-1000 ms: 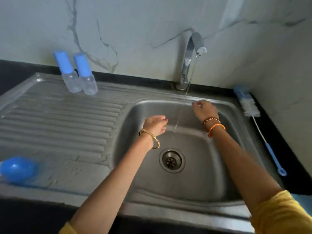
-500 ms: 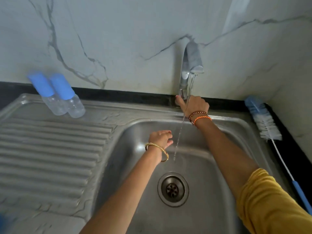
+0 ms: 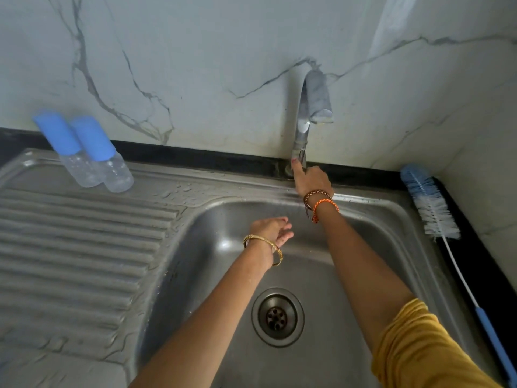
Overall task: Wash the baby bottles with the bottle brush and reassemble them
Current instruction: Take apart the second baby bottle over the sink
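Two clear baby bottles with blue caps [image 3: 92, 152] stand side by side at the back left of the steel drainboard. A bottle brush [image 3: 432, 205] with white bristles, a blue tip and a blue handle lies along the sink's right rim. My right hand [image 3: 309, 179] reaches to the base of the tap [image 3: 306, 119] and its fingers curl around the lever there. No water runs from the spout. My left hand [image 3: 272, 228] hovers over the sink basin with loosely curled fingers and holds nothing.
The steel sink basin [image 3: 363, 228] has a round drain [image 3: 277, 317] at its middle. The ribbed drainboard [image 3: 70, 247] spreads to the left, with water drops near the tap. A marble wall rises behind, and a black counter strip runs along the back and right.
My right hand moved from under the stream up to the tap's base, and the water stream has stopped. The view shifted forward, so the blue object at the lower left is out of frame.
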`<state>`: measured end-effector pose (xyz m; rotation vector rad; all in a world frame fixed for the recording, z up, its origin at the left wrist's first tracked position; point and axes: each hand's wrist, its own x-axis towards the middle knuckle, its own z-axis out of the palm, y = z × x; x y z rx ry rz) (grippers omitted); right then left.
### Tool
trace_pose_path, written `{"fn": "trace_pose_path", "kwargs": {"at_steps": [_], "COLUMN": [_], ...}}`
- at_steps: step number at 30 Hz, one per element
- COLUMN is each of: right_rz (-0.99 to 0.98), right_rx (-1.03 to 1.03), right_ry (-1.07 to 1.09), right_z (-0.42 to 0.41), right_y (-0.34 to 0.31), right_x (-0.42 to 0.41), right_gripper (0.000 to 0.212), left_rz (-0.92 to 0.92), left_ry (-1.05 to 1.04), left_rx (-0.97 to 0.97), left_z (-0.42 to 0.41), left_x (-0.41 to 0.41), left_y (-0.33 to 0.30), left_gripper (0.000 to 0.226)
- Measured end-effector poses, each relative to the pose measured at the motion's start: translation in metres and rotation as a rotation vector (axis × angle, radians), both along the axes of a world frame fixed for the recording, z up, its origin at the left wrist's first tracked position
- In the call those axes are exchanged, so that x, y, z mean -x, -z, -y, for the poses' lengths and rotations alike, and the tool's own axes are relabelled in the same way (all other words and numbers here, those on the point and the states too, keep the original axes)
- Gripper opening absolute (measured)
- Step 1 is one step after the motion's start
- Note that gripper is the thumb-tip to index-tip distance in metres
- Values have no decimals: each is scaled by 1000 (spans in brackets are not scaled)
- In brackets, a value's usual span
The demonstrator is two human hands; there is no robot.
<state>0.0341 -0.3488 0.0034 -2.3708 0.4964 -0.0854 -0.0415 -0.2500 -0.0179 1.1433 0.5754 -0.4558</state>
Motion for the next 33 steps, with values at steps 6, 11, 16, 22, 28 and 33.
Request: {"fn": "trace_pose_path", "kwargs": {"at_steps": [6,11,16,22,28,33], "right_rz": [-17,115,145,233,-384,-161], "right_rx": [-92,-287,-283,-95,3,64], "right_ry": [10,63,111,20,-379,-246], "right_z": [0,-2,-15,-24,-27,-42], "right_y": [5,29,53,54,71,65], "right_x": [0,37,96,136,174,184], "right_gripper": [64,17,19,38,50,46], "left_rz": [13,85,162,329,348,470], "left_ry": [4,-54,-76,-46,165,137], "left_rx": [-22,-110,-268,-443,-608,-690], "left_z": [-7,-19,-30,-45,-70,-97], "left_x": [3,14,31,59,87,98], "left_y": [1,22,40,46,56,41], "left_gripper": [24,26,25,27,32,37]}}
